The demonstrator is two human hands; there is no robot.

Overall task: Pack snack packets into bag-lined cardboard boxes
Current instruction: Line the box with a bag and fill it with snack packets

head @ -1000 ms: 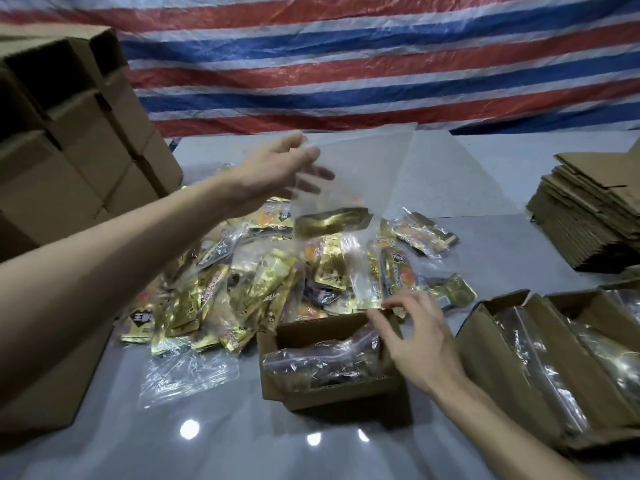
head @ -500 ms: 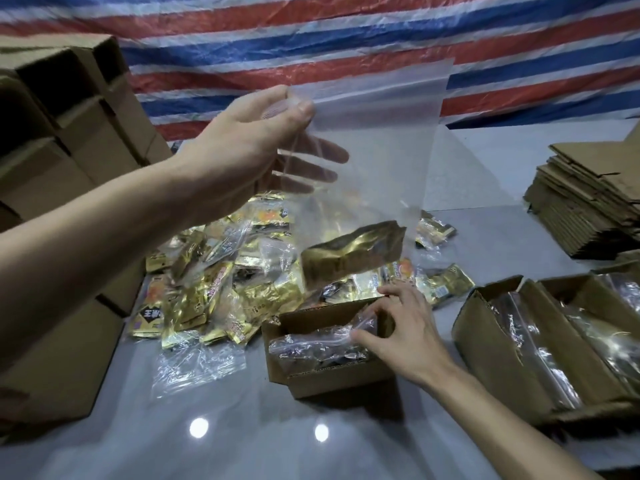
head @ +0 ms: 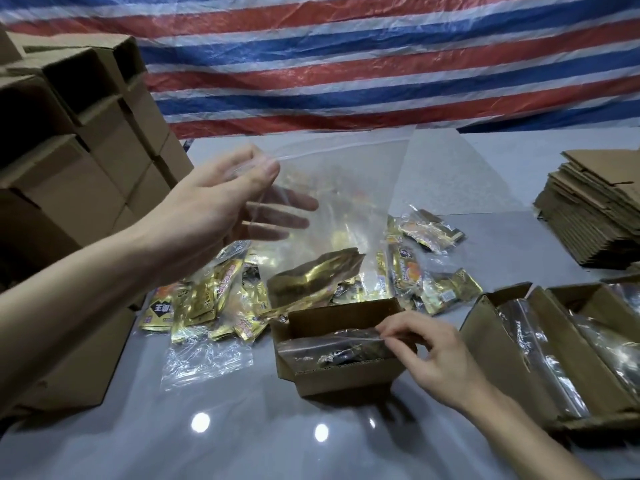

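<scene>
My left hand (head: 221, 202) pinches the top corner of a clear plastic bag (head: 346, 188) and holds it up above the table; one gold snack packet (head: 311, 278) lies at the bag's bottom. Below it stands a small open cardboard box (head: 343, 375) with a filled clear bag (head: 332, 348) inside. My right hand (head: 426, 355) pinches the edge of that inner bag at the box's right side. A heap of gold snack packets (head: 207, 296) covers the table behind and to the left of the box.
Stacked closed cartons (head: 76, 161) rise at the left. Bag-lined open boxes (head: 561, 351) sit at the right, with a pile of flat cardboard blanks (head: 595, 209) behind them. A loose clear wrapper (head: 204, 362) lies left of the small box. The grey table (head: 242, 438) is glossy in front.
My left hand lifted the clear bag with the gold packet off the table, then lowered it a little toward the box. My right hand moved from the box's far edge to the inner bag's edge.
</scene>
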